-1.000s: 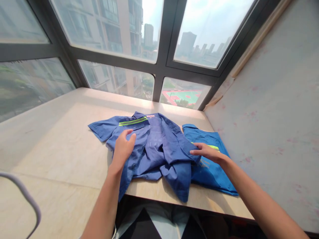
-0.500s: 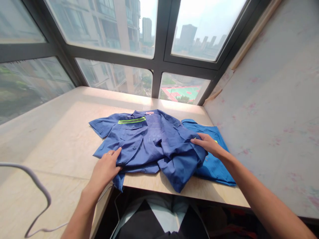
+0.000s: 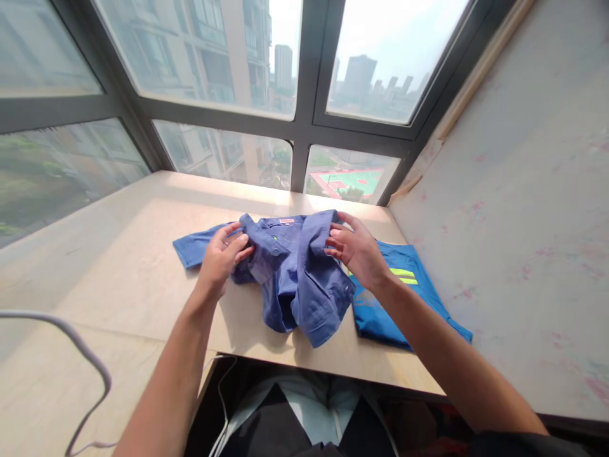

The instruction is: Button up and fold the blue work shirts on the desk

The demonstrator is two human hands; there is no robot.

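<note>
A blue short-sleeved work shirt (image 3: 316, 279) is bunched up on the pale wooden tabletop, its collar and small label toward the window. My left hand (image 3: 226, 251) pinches the cloth on the shirt's left side, and a ring shows on one finger. On the other side, my right hand (image 3: 354, 244) grips the right front near the shoulder with bent fingers. Between the hands the fabric is raised in folds, and the lower part hangs in loose creases. One sleeve lies flat at the left, beyond my left hand.
A folded brighter blue garment (image 3: 380, 317) with yellow reflective stripes lies at the right, partly under my right forearm. A grey cable (image 3: 90, 355) curves over the wooden tabletop (image 3: 133, 254) at the left. Window frames stand behind, and a patterned wall (image 3: 523, 254) rises on the right.
Both hands have moved up and inward, away from my body, pulling the shirt's fronts up into folds. The shirt's lower edges have lifted and drawn together, and its chest stripe is now mostly hidden.
</note>
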